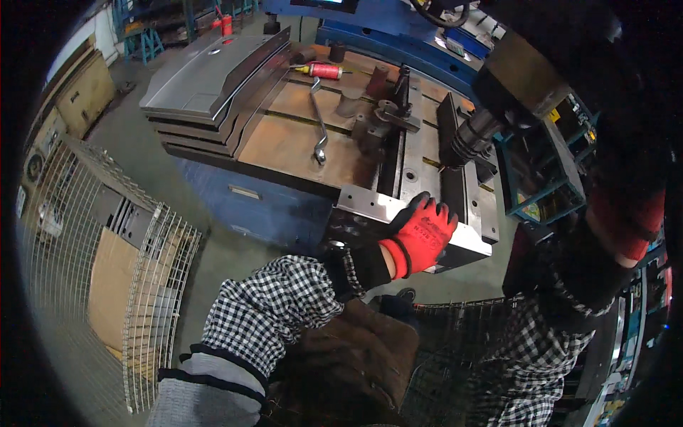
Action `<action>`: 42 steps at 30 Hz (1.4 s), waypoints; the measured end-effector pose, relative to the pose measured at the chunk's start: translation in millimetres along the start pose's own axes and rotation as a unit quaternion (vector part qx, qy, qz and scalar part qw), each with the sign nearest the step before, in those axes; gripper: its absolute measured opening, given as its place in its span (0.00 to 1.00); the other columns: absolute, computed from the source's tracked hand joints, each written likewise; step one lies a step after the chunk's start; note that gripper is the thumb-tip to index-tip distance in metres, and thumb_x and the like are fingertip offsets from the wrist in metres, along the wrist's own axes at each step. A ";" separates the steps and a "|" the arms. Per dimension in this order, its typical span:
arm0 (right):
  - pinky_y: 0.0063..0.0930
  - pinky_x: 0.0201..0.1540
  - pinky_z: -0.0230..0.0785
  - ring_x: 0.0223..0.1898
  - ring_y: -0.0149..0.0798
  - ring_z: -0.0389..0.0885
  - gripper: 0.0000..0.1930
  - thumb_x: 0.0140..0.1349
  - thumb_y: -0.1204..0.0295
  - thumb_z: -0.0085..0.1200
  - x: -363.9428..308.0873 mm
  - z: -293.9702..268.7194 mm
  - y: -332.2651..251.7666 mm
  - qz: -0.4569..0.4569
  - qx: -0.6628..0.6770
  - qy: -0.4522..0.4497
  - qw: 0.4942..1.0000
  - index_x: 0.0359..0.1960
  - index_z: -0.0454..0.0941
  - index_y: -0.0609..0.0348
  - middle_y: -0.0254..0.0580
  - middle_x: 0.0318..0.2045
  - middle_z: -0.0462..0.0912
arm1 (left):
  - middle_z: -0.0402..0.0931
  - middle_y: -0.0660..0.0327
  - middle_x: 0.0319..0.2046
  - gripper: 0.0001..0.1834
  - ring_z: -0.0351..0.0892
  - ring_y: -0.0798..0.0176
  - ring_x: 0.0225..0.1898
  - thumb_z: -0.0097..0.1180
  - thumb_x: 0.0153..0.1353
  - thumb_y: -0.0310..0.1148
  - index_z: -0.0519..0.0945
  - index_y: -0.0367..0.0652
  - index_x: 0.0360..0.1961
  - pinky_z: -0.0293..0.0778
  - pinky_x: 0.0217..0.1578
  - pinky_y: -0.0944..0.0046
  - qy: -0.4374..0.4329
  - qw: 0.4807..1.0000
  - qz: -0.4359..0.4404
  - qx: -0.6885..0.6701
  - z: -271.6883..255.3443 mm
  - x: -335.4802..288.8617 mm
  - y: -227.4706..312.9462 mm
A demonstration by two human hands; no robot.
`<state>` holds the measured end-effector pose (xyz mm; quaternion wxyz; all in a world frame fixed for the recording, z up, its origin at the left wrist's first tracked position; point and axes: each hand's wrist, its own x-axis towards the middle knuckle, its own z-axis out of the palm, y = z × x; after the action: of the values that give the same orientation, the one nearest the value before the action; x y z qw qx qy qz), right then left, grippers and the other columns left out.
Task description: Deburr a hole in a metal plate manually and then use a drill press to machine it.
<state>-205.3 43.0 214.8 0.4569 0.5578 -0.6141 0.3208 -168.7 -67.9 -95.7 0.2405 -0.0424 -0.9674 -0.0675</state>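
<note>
My left hand [423,235], in a red glove with black fingertips, lies over a flat steel plate [366,201] at the front of the machine table. Its fingers are apart and rest on the metal. Raised at the far right is my right hand [626,220], also red-gloved, beside the dark machine head; shadow hides its fingers. A round spindle with a tool holder [475,135] points down over the steel fixture [411,174], beyond my left hand. Behind the plate, a clamp block [388,117] is fixed on the table.
Bent grey sheet-metal parts [206,85] are stacked on the table's left. A wrench [319,124] and a red cylindrical tool [325,71] lie near them. A wire cage [142,277] with cardboard stands at left, a teal rack [544,174] at right.
</note>
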 end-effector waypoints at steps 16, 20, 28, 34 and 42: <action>0.43 0.66 0.77 0.64 0.51 0.82 0.26 0.78 0.67 0.49 -42.9 31.2 -41.5 0.018 0.052 -0.003 0.998 0.70 0.74 0.72 0.59 0.68 0.78 | 0.77 0.42 0.59 0.44 0.75 0.40 0.63 0.70 0.56 0.52 0.73 0.36 0.68 0.63 0.69 0.39 -0.055 0.998 -0.009 -0.004 -11.3 9.6 13.7; 0.43 0.66 0.77 0.63 0.51 0.83 0.26 0.77 0.68 0.50 -45.7 31.3 -44.3 0.018 0.060 0.001 0.998 0.70 0.74 0.72 0.58 0.68 0.78 | 0.78 0.42 0.58 0.42 0.76 0.40 0.61 0.68 0.58 0.52 0.73 0.36 0.67 0.63 0.69 0.38 -0.041 0.999 -0.002 0.008 -10.4 5.7 11.9; 0.42 0.65 0.78 0.63 0.50 0.83 0.25 0.76 0.69 0.51 -42.7 37.4 -48.7 0.010 0.061 0.009 0.998 0.70 0.74 0.72 0.58 0.68 0.78 | 0.79 0.43 0.57 0.42 0.77 0.41 0.60 0.69 0.56 0.52 0.75 0.38 0.67 0.63 0.69 0.38 -0.009 1.000 -0.014 0.024 1.4 9.2 13.0; 0.42 0.65 0.78 0.62 0.50 0.84 0.25 0.76 0.71 0.52 -38.2 48.1 -50.6 0.004 0.068 0.012 0.998 0.70 0.74 0.72 0.57 0.68 0.79 | 0.80 0.45 0.54 0.41 0.78 0.43 0.57 0.70 0.56 0.52 0.76 0.39 0.65 0.65 0.67 0.39 -0.007 0.999 -0.006 0.038 2.5 10.7 10.4; 0.41 0.64 0.79 0.62 0.49 0.84 0.25 0.75 0.72 0.54 -44.7 55.9 -57.3 -0.001 0.071 0.017 0.997 0.70 0.75 0.72 0.57 0.67 0.79 | 0.79 0.43 0.56 0.46 0.77 0.41 0.60 0.72 0.54 0.55 0.74 0.38 0.68 0.64 0.69 0.38 -0.023 0.999 -0.010 0.024 -2.9 9.2 12.9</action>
<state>-162.5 0.2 146.0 0.4274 0.5838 -0.5812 0.3726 -174.0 -55.2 -87.4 0.2185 -0.0282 -0.9743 -0.0459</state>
